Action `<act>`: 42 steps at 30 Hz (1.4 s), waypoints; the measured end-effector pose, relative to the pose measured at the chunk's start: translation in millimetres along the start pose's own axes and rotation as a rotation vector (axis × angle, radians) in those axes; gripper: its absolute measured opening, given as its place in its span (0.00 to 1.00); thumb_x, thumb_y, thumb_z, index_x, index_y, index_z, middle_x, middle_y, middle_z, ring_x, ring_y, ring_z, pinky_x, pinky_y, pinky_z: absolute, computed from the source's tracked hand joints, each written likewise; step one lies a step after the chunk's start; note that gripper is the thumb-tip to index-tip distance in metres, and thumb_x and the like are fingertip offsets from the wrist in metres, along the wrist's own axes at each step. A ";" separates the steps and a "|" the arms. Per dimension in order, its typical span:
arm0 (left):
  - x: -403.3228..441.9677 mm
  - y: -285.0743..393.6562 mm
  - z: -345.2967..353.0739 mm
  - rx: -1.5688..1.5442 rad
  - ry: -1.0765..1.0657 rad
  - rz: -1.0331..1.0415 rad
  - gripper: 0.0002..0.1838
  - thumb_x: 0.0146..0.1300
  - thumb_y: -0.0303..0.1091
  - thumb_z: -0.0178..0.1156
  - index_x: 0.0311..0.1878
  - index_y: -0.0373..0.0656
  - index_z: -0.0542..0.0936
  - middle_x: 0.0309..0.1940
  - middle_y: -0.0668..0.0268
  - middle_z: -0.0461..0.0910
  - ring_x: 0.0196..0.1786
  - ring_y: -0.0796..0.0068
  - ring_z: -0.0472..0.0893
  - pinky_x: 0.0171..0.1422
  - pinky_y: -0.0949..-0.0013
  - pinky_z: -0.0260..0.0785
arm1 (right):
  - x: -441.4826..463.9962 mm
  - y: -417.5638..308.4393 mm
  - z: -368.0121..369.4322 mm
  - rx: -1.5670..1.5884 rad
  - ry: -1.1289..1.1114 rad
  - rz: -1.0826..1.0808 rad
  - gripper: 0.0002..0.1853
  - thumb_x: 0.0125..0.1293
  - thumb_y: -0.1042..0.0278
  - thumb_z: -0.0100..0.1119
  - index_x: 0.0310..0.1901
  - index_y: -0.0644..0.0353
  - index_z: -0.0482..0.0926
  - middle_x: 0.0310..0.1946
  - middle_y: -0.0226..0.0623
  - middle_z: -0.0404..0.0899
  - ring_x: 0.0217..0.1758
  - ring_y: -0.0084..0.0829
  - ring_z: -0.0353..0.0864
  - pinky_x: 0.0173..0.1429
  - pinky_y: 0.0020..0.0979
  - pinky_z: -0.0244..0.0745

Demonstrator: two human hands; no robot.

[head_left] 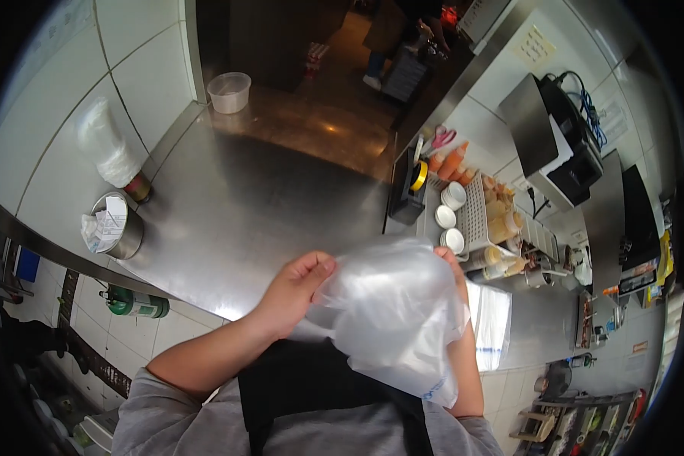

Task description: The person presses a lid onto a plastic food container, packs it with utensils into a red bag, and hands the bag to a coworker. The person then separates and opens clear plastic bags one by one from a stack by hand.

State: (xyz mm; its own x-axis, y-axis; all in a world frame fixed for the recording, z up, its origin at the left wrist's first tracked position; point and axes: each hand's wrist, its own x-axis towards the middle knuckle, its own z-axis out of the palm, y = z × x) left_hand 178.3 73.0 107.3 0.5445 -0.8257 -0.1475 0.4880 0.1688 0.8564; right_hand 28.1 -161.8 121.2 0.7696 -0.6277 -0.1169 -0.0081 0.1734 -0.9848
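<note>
A translucent plastic bag [395, 315], puffed out and crinkled, hangs between my two hands above the near edge of the steel counter [273, 205]. My left hand [300, 285] pinches its upper left side between thumb and fingers. At the upper right of the bag, the fingers of my right hand [452, 270] grip its edge; the bag hides the rest of that hand. Blue print shows at the bag's lower corner. Beside my right forearm lies a stack of flat clear bags [489, 323] on the counter.
A round plastic tub [229, 93] stands at the back left, a metal can with papers [118, 228] at the left edge. To the right are a tape dispenser [408, 190], white cups [446, 217], a basket of sauce bottles [475, 213] and a printer [570, 152]. A person stands beyond the opening.
</note>
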 end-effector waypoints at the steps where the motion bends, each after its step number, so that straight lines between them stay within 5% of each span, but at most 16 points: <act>1: 5.9 -22.1 -3.7 -0.047 0.041 -0.032 0.10 0.74 0.38 0.53 0.41 0.42 0.77 0.31 0.74 0.76 0.32 0.86 0.72 0.41 0.79 0.66 | 2.4 5.4 2.0 0.042 -0.007 0.011 0.03 0.75 0.66 0.52 0.42 0.54 0.72 0.32 0.22 0.73 0.31 0.13 0.72 0.32 0.16 0.69; 6: 6.4 -40.0 -11.1 -0.134 0.013 -0.108 0.06 0.74 0.36 0.54 0.44 0.45 0.76 0.32 0.75 0.76 0.34 0.88 0.72 0.44 0.81 0.67 | 7.9 -0.8 5.8 0.267 -0.149 0.167 0.04 0.74 0.68 0.51 0.45 0.54 0.74 0.36 0.27 0.79 0.37 0.19 0.79 0.41 0.19 0.77; 7: 7.5 -49.6 -18.0 -0.132 0.024 -0.113 0.06 0.74 0.35 0.54 0.46 0.45 0.75 0.33 0.75 0.76 0.35 0.89 0.72 0.45 0.81 0.67 | 16.9 29.5 -17.7 0.234 -0.122 0.178 0.09 0.75 0.63 0.47 0.49 0.56 0.75 0.39 0.30 0.81 0.42 0.27 0.82 0.51 0.29 0.80; 9: 10.9 -57.9 -28.4 -0.125 0.026 -0.114 0.05 0.74 0.34 0.54 0.47 0.45 0.75 0.33 0.74 0.76 0.35 0.89 0.73 0.46 0.81 0.67 | 24.5 69.7 -35.1 0.281 -0.066 0.236 0.11 0.75 0.62 0.47 0.50 0.56 0.75 0.40 0.31 0.81 0.43 0.29 0.82 0.52 0.31 0.79; 14: 19.0 -122.2 -67.9 0.246 0.121 -0.099 0.05 0.73 0.27 0.49 0.47 0.44 0.73 0.33 0.72 0.77 0.35 0.87 0.74 0.42 0.79 0.67 | 45.7 195.7 -50.8 0.762 0.170 0.278 0.15 0.75 0.59 0.46 0.51 0.58 0.76 0.43 0.34 0.82 0.46 0.33 0.82 0.56 0.37 0.78; 18: 36.4 -109.9 -74.8 0.780 0.076 -0.034 0.06 0.70 0.28 0.53 0.47 0.41 0.75 0.29 0.66 0.78 0.34 0.81 0.77 0.37 0.74 0.68 | 75.4 244.0 -97.9 0.986 0.267 0.219 0.17 0.75 0.57 0.45 0.52 0.59 0.77 0.45 0.36 0.82 0.47 0.36 0.82 0.58 0.40 0.77; 20: 61.4 -104.3 -78.5 0.727 0.014 -0.007 0.07 0.69 0.29 0.55 0.46 0.39 0.76 0.29 0.63 0.79 0.34 0.78 0.78 0.38 0.72 0.69 | 79.9 241.9 -147.7 -0.453 -0.047 -0.155 0.17 0.72 0.63 0.52 0.60 0.57 0.70 0.52 0.36 0.75 0.57 0.29 0.74 0.63 0.30 0.71; 25: 117.0 -158.3 -102.0 0.354 -0.051 -0.165 0.11 0.61 0.31 0.63 0.44 0.36 0.82 0.38 0.60 0.84 0.40 0.72 0.82 0.46 0.68 0.74 | 84.9 209.2 -80.1 0.478 0.128 0.151 0.19 0.73 0.61 0.50 0.61 0.59 0.70 0.54 0.39 0.75 0.58 0.33 0.75 0.63 0.35 0.72; 31: 74.1 -135.0 -111.4 0.188 0.063 -0.507 0.13 0.61 0.34 0.62 0.49 0.45 0.78 0.39 0.67 0.80 0.41 0.76 0.79 0.42 0.71 0.72 | 28.9 151.7 -26.9 0.539 0.137 0.124 0.21 0.75 0.58 0.46 0.63 0.61 0.69 0.57 0.42 0.75 0.59 0.38 0.76 0.64 0.40 0.73; 34: 10.5 -149.0 -130.8 0.002 -0.073 -0.569 0.16 0.66 0.38 0.59 0.56 0.50 0.72 0.45 0.70 0.76 0.43 0.78 0.77 0.44 0.74 0.71 | -40.0 103.3 -5.5 0.352 0.082 0.240 0.22 0.76 0.57 0.45 0.63 0.62 0.69 0.59 0.44 0.75 0.60 0.41 0.77 0.64 0.42 0.73; 36: -29.6 -130.8 -118.2 0.052 -0.093 -0.523 0.16 0.67 0.38 0.60 0.55 0.49 0.69 0.46 0.70 0.75 0.49 0.78 0.76 0.52 0.71 0.70 | -67.5 111.7 1.6 0.547 0.325 0.782 0.16 0.74 0.64 0.48 0.59 0.62 0.72 0.43 0.39 0.80 0.45 0.34 0.81 0.58 0.37 0.77; 37: -37.4 -124.7 -111.7 0.121 -0.119 -0.409 0.15 0.69 0.37 0.58 0.55 0.49 0.68 0.46 0.69 0.75 0.49 0.78 0.75 0.54 0.71 0.69 | -75.5 132.7 -12.6 0.549 0.327 0.788 0.16 0.74 0.64 0.48 0.59 0.62 0.72 0.43 0.39 0.80 0.45 0.34 0.81 0.58 0.37 0.77; 39: -45.5 -127.2 -105.7 0.193 -0.138 -0.318 0.14 0.71 0.35 0.56 0.55 0.48 0.66 0.45 0.69 0.75 0.50 0.78 0.75 0.55 0.71 0.69 | -86.7 179.4 -42.8 0.598 -0.239 0.694 0.11 0.72 0.70 0.51 0.52 0.62 0.73 0.26 0.30 0.75 0.27 0.24 0.75 0.50 0.32 0.77; 40: -40.1 -133.1 -109.1 0.171 -0.168 -0.378 0.12 0.72 0.34 0.53 0.55 0.48 0.65 0.45 0.69 0.74 0.50 0.77 0.75 0.56 0.71 0.68 | -81.7 140.1 -10.6 0.347 -0.084 0.728 0.08 0.71 0.70 0.52 0.48 0.62 0.73 0.19 0.23 0.66 0.18 0.18 0.63 0.43 0.30 0.76; 42: -20.7 -145.5 -114.0 0.311 -0.226 -0.314 0.08 0.75 0.33 0.48 0.54 0.49 0.64 0.46 0.67 0.72 0.49 0.76 0.75 0.54 0.70 0.71 | -66.2 137.5 11.0 0.265 -0.008 0.794 0.09 0.71 0.69 0.53 0.48 0.62 0.72 0.21 0.27 0.68 0.19 0.20 0.65 0.39 0.33 0.77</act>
State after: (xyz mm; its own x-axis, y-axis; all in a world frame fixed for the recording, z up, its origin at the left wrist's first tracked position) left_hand 173.8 126.9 -70.7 0.2253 -0.9128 -0.3408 0.3594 -0.2473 0.8998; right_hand -17.0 -88.1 -5.1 0.6030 -0.2386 -0.7612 -0.3998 0.7354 -0.5472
